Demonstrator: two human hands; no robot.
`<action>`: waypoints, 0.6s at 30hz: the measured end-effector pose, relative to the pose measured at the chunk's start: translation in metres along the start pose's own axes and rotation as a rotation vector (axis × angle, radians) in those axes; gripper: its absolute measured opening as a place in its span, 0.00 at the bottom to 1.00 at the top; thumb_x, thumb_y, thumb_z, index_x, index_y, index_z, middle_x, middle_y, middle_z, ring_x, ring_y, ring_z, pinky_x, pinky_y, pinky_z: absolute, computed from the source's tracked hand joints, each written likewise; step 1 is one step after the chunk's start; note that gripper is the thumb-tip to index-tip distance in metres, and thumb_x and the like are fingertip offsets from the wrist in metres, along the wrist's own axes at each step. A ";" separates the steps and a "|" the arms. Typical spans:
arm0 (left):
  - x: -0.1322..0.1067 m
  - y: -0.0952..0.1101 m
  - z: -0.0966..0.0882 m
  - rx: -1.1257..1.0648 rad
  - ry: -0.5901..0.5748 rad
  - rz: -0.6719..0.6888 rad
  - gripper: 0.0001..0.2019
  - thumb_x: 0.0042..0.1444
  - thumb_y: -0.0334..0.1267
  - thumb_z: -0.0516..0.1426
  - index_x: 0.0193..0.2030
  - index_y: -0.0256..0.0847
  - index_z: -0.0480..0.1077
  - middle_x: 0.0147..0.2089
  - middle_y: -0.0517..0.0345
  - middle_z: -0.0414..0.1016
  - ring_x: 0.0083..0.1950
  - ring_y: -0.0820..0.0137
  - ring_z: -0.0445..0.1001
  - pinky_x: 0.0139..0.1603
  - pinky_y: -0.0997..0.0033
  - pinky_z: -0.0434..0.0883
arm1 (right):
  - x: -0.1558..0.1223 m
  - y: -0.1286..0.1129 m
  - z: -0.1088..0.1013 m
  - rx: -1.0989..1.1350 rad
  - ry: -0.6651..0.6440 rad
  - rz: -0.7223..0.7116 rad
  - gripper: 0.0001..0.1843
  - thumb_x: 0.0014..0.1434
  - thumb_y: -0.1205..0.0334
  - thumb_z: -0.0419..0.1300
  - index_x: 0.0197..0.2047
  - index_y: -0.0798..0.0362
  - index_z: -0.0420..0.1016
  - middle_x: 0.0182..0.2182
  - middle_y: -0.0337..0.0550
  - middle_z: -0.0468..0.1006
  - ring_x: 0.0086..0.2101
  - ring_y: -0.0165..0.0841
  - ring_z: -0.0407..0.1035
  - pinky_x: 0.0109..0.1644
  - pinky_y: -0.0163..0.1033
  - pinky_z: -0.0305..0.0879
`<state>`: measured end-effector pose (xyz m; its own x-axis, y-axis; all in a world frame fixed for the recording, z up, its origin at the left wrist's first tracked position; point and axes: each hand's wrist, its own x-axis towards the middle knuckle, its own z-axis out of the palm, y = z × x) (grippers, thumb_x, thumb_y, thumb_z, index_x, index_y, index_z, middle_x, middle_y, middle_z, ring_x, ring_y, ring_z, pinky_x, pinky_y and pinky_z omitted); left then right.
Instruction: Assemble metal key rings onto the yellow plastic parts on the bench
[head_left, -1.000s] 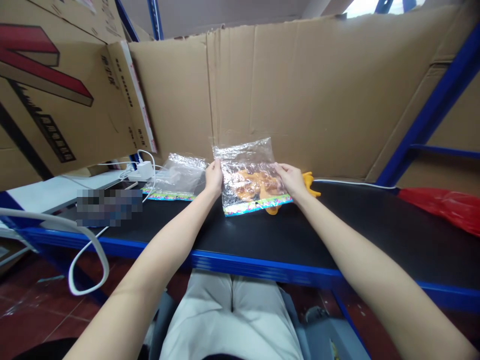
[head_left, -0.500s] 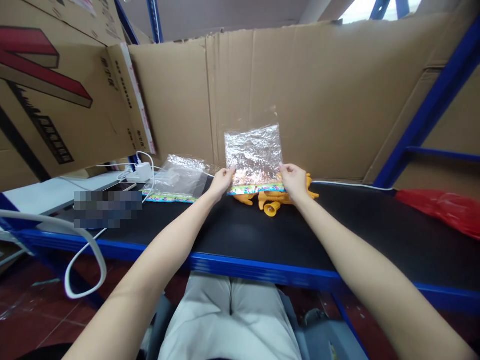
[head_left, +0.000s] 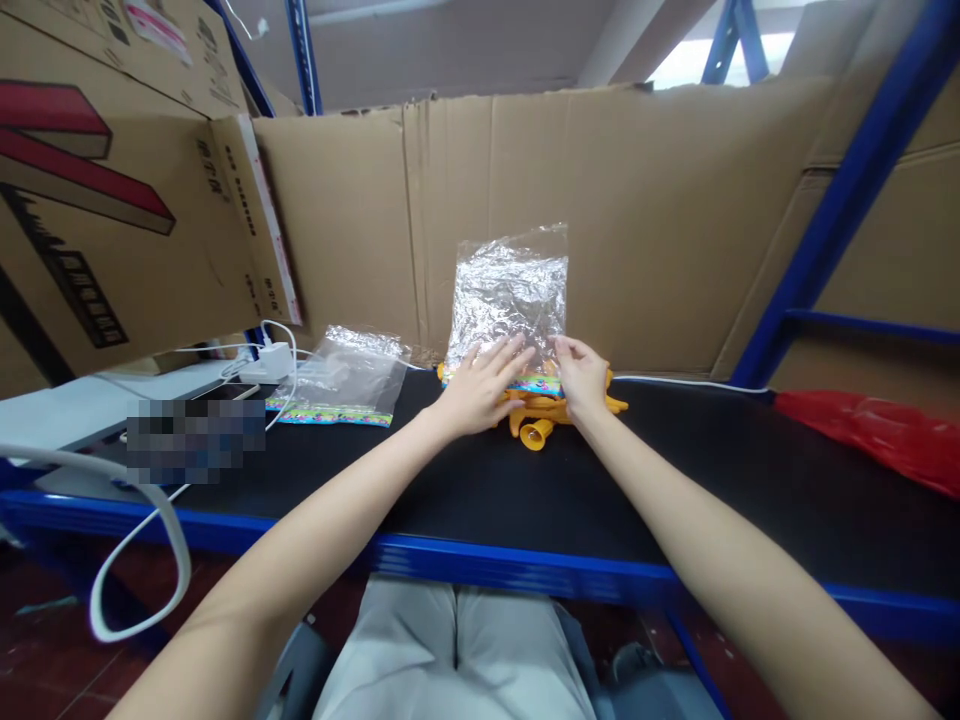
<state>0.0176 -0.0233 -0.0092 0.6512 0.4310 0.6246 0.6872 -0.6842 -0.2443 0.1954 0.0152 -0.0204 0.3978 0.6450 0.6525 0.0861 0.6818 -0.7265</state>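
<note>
A clear plastic bag (head_left: 511, 285) with a colourful printed strip along its near edge stands up over several orange-yellow plastic pieces (head_left: 536, 432) on the black tabletop. My left hand (head_left: 484, 388) lies on the front of the bag with its fingers spread. At the bag's right edge, my right hand (head_left: 581, 375) pinches the plastic between thumb and fingers. The orange-yellow pieces are partly covered by the bag and my hands, so their full shape is hidden; one shows a round, cup-like end.
Another clear bag (head_left: 349, 375) lies to the left, near a white power adapter (head_left: 268, 363) and cables. A red plastic bag (head_left: 874, 435) rests at the right. Cardboard (head_left: 637, 220) walls the back, and a blue metal edge (head_left: 517, 562) runs along the front.
My left hand has left the bag's left edge and moved right onto its front, fingers now spread. My right hand stays at the right edge. The camera view has shifted slightly.
</note>
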 end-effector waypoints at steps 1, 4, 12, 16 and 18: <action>0.003 0.004 0.001 0.053 -0.038 0.027 0.29 0.59 0.37 0.48 0.67 0.43 0.46 0.69 0.50 0.44 0.69 0.62 0.44 0.66 0.52 0.45 | -0.001 -0.003 0.001 0.024 -0.003 -0.005 0.23 0.48 0.44 0.60 0.36 0.57 0.75 0.38 0.50 0.78 0.40 0.36 0.71 0.45 0.41 0.65; 0.008 0.001 0.001 0.164 -0.094 -0.004 0.30 0.57 0.27 0.45 0.66 0.48 0.48 0.70 0.56 0.44 0.69 0.64 0.45 0.65 0.49 0.45 | -0.005 -0.011 0.001 0.036 -0.083 0.064 0.24 0.50 0.43 0.58 0.39 0.56 0.75 0.26 0.42 0.76 0.28 0.31 0.70 0.32 0.35 0.66; -0.049 -0.061 -0.027 0.321 -0.263 -0.504 0.33 0.54 0.24 0.44 0.66 0.52 0.48 0.70 0.56 0.41 0.69 0.54 0.41 0.60 0.33 0.45 | -0.008 -0.013 -0.003 0.011 -0.299 0.241 0.22 0.49 0.45 0.59 0.39 0.55 0.72 0.14 0.31 0.66 0.10 0.23 0.53 0.13 0.31 0.47; -0.092 -0.095 -0.034 0.238 -0.557 -0.678 0.33 0.54 0.25 0.45 0.65 0.53 0.50 0.70 0.56 0.42 0.69 0.52 0.43 0.58 0.31 0.48 | -0.009 -0.007 -0.001 -0.051 -0.353 0.238 0.15 0.52 0.51 0.59 0.36 0.54 0.71 0.15 0.32 0.67 0.10 0.23 0.53 0.13 0.32 0.47; -0.105 -0.110 -0.037 0.210 -0.670 -0.793 0.32 0.53 0.24 0.45 0.63 0.53 0.55 0.70 0.58 0.43 0.68 0.48 0.45 0.56 0.27 0.47 | -0.009 -0.006 -0.001 -0.084 -0.387 0.233 0.12 0.52 0.55 0.58 0.36 0.54 0.71 0.15 0.33 0.67 0.10 0.23 0.54 0.14 0.32 0.49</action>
<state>-0.1387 -0.0150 -0.0208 -0.0072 0.9901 0.1402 0.9937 0.0228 -0.1096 0.1916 0.0047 -0.0223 0.0466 0.8700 0.4909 0.1149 0.4835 -0.8678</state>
